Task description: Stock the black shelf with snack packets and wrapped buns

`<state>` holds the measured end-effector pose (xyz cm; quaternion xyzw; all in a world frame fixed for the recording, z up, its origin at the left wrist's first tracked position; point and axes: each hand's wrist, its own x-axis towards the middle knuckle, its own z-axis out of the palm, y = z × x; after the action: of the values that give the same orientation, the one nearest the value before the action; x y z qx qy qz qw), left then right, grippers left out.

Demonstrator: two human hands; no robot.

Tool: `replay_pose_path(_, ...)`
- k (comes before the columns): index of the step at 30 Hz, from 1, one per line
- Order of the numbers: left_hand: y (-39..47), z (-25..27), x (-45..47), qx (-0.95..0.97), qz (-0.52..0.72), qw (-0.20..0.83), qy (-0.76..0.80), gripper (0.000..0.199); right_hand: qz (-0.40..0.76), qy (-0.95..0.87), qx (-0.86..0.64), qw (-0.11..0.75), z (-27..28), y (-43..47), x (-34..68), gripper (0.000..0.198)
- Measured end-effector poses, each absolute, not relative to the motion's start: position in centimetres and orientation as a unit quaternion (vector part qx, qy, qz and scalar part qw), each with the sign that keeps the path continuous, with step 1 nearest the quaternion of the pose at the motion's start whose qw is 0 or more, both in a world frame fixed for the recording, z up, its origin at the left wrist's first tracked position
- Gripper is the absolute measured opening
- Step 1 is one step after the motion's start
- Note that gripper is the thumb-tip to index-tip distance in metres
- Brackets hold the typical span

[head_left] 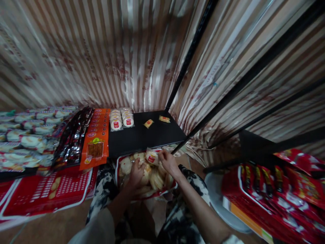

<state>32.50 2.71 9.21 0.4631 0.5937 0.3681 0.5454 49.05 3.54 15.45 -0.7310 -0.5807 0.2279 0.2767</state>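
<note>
In front of my lap stands a red basket with a white rim point(117, 174), filled with pale round snacks in clear wrappers point(156, 179). My right hand point(169, 164) pinches the edge of a wrapped round snack point(151, 157) with a red label, above the basket's far side. Over the left part of the basket is my left hand point(137, 173), its fingers curled among the packets; what they hold, if anything, is hard to make out. Beyond the basket, two stacks of similar white snack packets point(122, 120) stand on a black shelf point(132, 140).
Two small yellow packets point(148, 123) lie on the shelf. Left of the stacks are an orange snack bag point(95, 140), dark shiny packs point(73, 139) and rows of white wrapped packets point(33, 142). Black poles point(189, 56) slant at right, near a basket of red bags point(269, 183).
</note>
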Motion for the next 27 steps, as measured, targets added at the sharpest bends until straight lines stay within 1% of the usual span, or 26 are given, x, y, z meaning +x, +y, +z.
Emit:
replay_pose_path(3,3.1,10.7,31.5,0.386,0.398,0.612,0.564,0.043,0.344,-0.518,-0.709,0.333,15.6,3.9,48.7,0.018)
replay_pose_path(5,3.1,11.6,30.9,0.341,0.416,0.65,0.538,0.042,0.43,-0.448,-0.684,0.383,15.7,4.1,48.0,0.015)
replay_pose_path(7,3.1,12.2,30.4,0.31,0.432,0.663,0.526,0.041,0.505,-0.368,-0.648,0.436,15.9,4.2,47.1,0.012)
replay_pose_path(9,3.1,12.6,30.2,0.282,0.454,0.673,0.511,0.041,0.557,-0.301,-0.614,0.472,16.1,4.3,46.2,0.01)
replay_pose_path(11,3.2,13.0,30.1,0.266,0.474,0.681,0.49,0.038,0.579,-0.263,-0.598,0.489,16.2,4.6,45.5,0.012)
replay_pose_path(15,3.8,13.4,30.1,0.216,0.509,0.679,0.482,0.029,0.584,-0.234,-0.57,0.528,15.6,5.3,44.7,0.019)
replay_pose_path(17,4.3,13.5,30.1,0.183,0.52,0.668,0.5,0.028,0.585,-0.246,-0.554,0.539,15.0,5.5,44.4,0.028)
replay_pose_path(20,5.1,13.4,30.0,0.172,0.523,0.652,0.521,0.028,0.584,-0.281,-0.549,0.527,14.0,5.9,44.0,0.042)
replay_pose_path(22,5.7,13.4,29.7,0.178,0.519,0.643,0.535,0.028,0.582,-0.3,-0.558,0.51,13.4,6.3,43.7,0.048)
replay_pose_path(24,6.6,13.6,29.4,0.191,0.511,0.634,0.548,0.03,0.548,-0.331,-0.585,0.497,13.1,6.9,43.5,0.05)
replay_pose_path(27,8.2,14.5,28.4,0.244,0.497,0.628,0.547,0.028,0.419,-0.439,-0.634,0.479,13.6,8.2,43.5,0.051)
